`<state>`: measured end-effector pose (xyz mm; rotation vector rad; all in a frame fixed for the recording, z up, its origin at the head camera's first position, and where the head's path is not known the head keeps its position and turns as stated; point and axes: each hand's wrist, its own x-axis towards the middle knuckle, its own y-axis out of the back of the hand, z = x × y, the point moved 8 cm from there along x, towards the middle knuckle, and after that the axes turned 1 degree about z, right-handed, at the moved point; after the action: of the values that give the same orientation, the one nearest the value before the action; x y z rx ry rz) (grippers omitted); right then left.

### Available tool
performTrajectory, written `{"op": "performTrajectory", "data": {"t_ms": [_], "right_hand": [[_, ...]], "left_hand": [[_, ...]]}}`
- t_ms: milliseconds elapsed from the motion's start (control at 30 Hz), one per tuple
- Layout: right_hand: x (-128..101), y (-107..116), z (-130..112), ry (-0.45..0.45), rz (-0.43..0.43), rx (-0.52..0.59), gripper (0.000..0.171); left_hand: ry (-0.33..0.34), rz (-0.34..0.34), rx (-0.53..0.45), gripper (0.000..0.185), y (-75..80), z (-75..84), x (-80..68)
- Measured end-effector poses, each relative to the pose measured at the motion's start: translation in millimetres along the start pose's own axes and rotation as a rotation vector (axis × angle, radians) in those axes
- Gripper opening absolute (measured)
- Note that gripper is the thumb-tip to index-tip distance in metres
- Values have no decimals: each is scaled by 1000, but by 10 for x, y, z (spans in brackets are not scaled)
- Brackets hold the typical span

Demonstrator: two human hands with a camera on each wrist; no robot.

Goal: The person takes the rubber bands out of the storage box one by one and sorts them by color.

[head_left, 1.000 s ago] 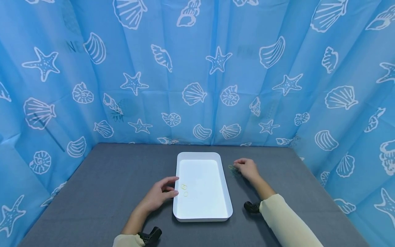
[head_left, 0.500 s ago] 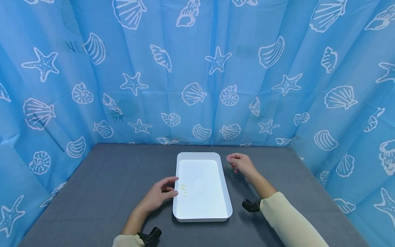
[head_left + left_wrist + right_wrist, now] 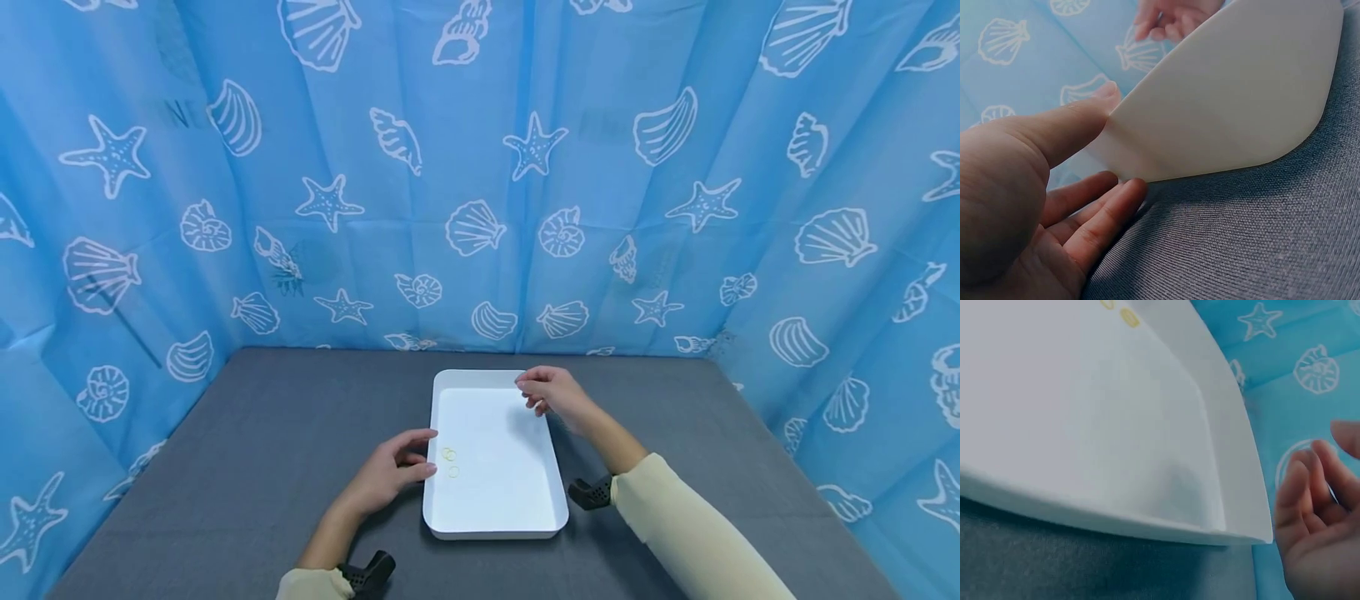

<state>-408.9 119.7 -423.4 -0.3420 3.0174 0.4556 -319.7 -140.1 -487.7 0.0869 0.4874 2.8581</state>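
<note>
A white tray [image 3: 502, 500] lies lengthwise on the grey table [image 3: 285, 433]. Three small yellow rubber bands [image 3: 451, 459] lie inside it near its left wall. My left hand [image 3: 422, 453] rests against that left wall; the left wrist view shows its thumb [image 3: 1072, 122] along the tray [image 3: 1222, 106] and loosely bent fingers at the base. My right hand [image 3: 528, 392] hovers over the tray's far right corner with fingers curled downward. No band shows between them. The right wrist view has those fingers [image 3: 1310, 487] beside the tray's corner [image 3: 1235, 525] and the bands [image 3: 1129, 317] far off.
Blue curtains [image 3: 480, 167] printed with shells and starfish close in the table at the back and both sides. Black wrist mounts sit at my left wrist [image 3: 367, 573] and right wrist [image 3: 588, 492]. Grey table surface lies left and right of the tray.
My right hand has left the spot on the table right of the tray, where small bands lay, and moved left over the tray's far corner. My left hand stayed put.
</note>
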Motion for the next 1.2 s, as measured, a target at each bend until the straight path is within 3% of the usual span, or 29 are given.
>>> {"op": "performTrajectory", "data": {"t_ms": [367, 633, 933, 1200], "right_hand": [[19, -482, -85, 90, -288, -214, 28], [32, -869, 49, 112, -451, -385, 21], [56, -1126, 63, 193, -488, -441, 22], [68, -1246, 56, 210, -486, -484, 21]], "left_hand": [[5, -8, -3, 52, -22, -12, 15], [8, -8, -2, 51, -23, 7, 6], [13, -19, -14, 51, -21, 0, 8], [-11, -19, -18, 50, 1, 12, -4]]}}
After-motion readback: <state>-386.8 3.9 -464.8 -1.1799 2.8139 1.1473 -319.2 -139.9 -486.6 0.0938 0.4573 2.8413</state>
